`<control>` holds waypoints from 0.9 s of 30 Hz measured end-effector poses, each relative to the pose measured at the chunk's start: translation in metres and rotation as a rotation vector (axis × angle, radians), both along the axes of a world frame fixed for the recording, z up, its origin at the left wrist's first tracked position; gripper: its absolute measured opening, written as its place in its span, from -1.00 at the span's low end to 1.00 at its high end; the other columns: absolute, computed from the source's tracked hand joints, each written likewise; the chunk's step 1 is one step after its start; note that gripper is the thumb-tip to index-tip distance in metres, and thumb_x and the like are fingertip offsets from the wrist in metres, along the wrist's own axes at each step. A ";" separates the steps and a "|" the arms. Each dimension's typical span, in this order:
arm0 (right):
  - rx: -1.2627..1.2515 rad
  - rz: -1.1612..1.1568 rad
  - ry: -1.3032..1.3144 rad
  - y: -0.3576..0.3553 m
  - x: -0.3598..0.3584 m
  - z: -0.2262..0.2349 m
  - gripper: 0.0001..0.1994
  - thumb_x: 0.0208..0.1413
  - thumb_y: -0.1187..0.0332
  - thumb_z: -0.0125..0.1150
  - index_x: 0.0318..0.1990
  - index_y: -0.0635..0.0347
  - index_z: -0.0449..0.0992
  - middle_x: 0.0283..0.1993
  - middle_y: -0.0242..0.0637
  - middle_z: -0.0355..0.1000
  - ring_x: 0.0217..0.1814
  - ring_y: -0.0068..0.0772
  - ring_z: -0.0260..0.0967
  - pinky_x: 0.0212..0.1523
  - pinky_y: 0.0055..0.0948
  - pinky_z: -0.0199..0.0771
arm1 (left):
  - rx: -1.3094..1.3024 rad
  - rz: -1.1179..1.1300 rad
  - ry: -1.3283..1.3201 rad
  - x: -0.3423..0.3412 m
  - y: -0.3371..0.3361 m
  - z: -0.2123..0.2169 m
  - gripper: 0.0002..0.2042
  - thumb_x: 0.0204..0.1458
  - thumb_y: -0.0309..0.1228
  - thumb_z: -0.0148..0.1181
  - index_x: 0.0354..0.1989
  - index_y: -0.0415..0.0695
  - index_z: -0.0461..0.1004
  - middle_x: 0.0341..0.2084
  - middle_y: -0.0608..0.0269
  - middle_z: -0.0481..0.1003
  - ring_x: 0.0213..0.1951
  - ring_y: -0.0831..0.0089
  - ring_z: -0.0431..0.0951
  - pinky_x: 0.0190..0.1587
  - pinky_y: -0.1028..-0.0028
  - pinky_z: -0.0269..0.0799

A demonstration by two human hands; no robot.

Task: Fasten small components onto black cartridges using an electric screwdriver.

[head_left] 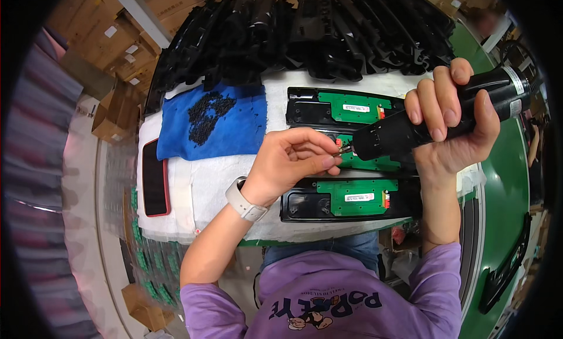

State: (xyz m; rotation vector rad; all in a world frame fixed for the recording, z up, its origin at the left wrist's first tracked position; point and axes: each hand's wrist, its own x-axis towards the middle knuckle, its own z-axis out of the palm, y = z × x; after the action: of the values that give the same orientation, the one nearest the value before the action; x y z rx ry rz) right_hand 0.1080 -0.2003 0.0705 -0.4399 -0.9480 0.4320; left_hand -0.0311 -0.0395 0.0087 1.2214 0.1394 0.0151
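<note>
Screwdriver (pixel 431 122) sits clenched in the right hand's (pixel 454 125) grip; left hand (pixel 293 160) fingertips pinch its tip.

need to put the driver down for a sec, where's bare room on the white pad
Bare white pad lies between the blue cloth, the phone and the left hand. The right side is crowded: three black housings with green boards under the electric screwdriver. Black parts fill the far edge.

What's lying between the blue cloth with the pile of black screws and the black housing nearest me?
In the head view, only bare white padding lies between the blue cloth and the nearest black housing, crossed by the left hand and its wrist.
</note>
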 end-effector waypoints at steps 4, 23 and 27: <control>-0.043 -0.019 -0.004 0.002 -0.001 0.000 -0.73 0.10 0.22 -0.15 -0.19 0.22 0.31 -0.63 -0.42 0.19 -0.72 -0.58 0.10 -0.48 -0.44 0.26 | 0.057 0.011 -0.056 0.001 -0.001 -0.006 -0.86 -0.09 -0.67 0.15 -0.31 -0.34 0.43 -0.40 0.14 0.51 -0.35 0.47 0.55 -0.23 0.59 0.48; -0.049 -0.096 0.133 0.012 -0.008 0.005 -0.76 0.10 0.24 -0.16 -0.28 0.23 0.32 -0.64 -0.40 0.17 -0.71 -0.53 0.10 -0.51 -0.41 0.25 | 0.096 0.081 -0.003 -0.002 0.003 -0.002 -0.85 -0.10 -0.69 0.14 -0.31 -0.34 0.44 -0.41 0.14 0.51 -0.34 0.45 0.55 -0.25 0.57 0.48; -0.274 -0.105 0.045 0.028 -0.009 0.006 -0.76 0.07 0.23 -0.09 -0.25 0.21 0.30 -0.65 -0.47 0.11 -0.73 -0.63 0.03 -0.54 -0.50 0.18 | 0.490 0.270 -0.177 0.001 0.026 0.007 -0.79 -0.11 -0.54 0.17 -0.24 -0.26 0.46 -0.35 0.25 0.51 -0.33 0.55 0.49 -0.26 0.57 0.41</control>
State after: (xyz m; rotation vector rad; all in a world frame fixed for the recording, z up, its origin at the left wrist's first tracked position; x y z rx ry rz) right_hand 0.0989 -0.1727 0.0763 -0.7224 -0.8207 0.4765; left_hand -0.0303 -0.0133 0.0153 1.6737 0.1498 0.4119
